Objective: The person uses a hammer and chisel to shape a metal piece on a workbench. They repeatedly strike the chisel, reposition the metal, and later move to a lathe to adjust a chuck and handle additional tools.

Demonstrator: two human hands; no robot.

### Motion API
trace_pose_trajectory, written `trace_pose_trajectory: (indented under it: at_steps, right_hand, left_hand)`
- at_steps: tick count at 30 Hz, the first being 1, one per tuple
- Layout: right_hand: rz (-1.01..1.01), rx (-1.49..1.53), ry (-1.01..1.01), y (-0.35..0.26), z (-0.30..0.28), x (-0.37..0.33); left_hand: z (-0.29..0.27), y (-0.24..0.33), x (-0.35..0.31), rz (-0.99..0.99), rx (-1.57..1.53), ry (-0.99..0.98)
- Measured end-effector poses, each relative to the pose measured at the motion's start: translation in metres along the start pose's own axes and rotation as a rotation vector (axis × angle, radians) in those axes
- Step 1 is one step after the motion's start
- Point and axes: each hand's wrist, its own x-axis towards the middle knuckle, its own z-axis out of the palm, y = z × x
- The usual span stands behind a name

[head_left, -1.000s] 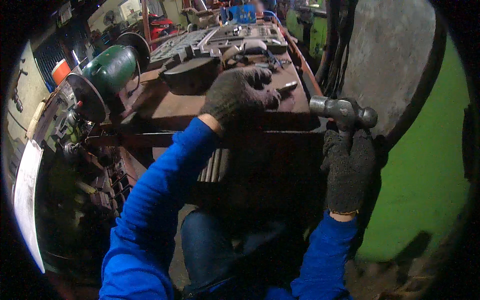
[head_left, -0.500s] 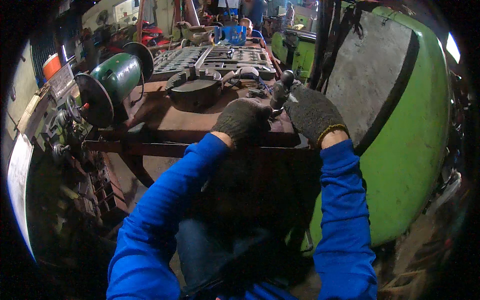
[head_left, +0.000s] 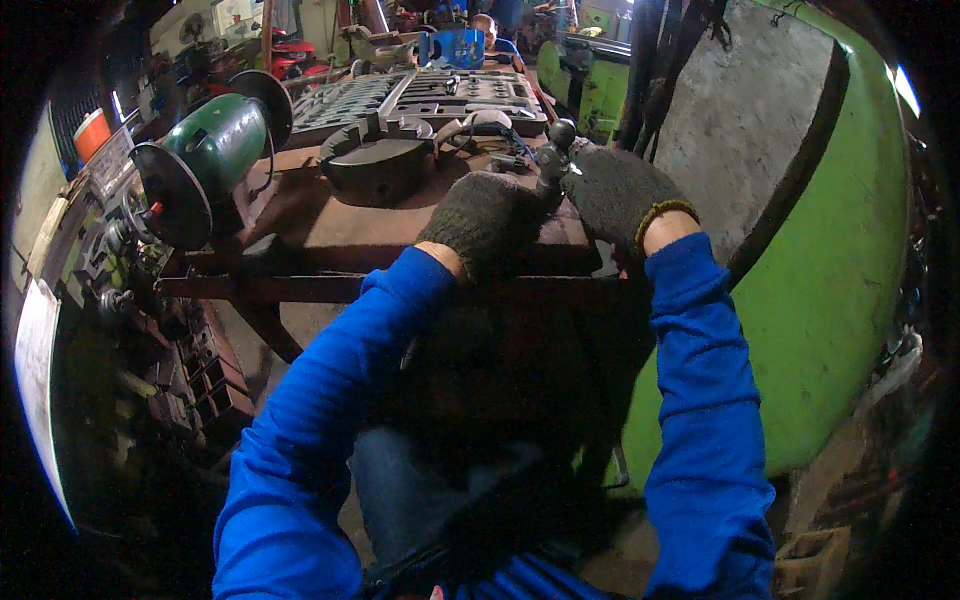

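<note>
A dark metal piece with a round ball-shaped knob (head_left: 562,134) on top stands between my two gloved hands, over the near right part of the bench. My right hand (head_left: 622,195), in a dark knit glove with a yellowish cuff, is closed against its right side. My left hand (head_left: 482,222), gloved alike, is closed in a fist by its lower end; the fingers face away, so what lies in them is hidden. Just beyond my left hand, a round lathe chuck (head_left: 378,170) with raised jaws rests on the brown bench top (head_left: 310,222).
Left stands a green motor (head_left: 218,140) with a disc at each end. Tool trays (head_left: 455,95) and a blue box (head_left: 455,48) lie farther back. A person (head_left: 487,28) is behind the box. A large green machine (head_left: 800,330) with a grey panel (head_left: 745,110) borders the right.
The view has shifted slightly, so the bench and motor sit a little higher and further left. Both hands keep almost the same grip around the knobbed metal piece.
</note>
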Motion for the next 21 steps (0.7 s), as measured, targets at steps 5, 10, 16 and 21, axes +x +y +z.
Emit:
trace_pose_trajectory:
  at_steps: [5,10,16,21]
  right_hand:
    - [0.076,0.003,0.042,-0.006,-0.017,0.001]
    - [-0.078,-0.076,0.277,0.011,-0.010,0.002]
    - [-0.045,-0.073,-0.149,0.006,-0.001,0.017]
    - [-0.055,-0.068,-0.087,0.026,0.011,0.019]
  left_hand:
    - [0.000,-0.003,-0.003,-0.051,-0.054,0.025]
    - [-0.002,0.003,-0.008,-0.088,-0.198,0.107]
    - [-0.007,-0.002,-0.004,-0.047,-0.107,0.024]
    - [-0.006,0.008,0.004,-0.059,-0.119,0.018]
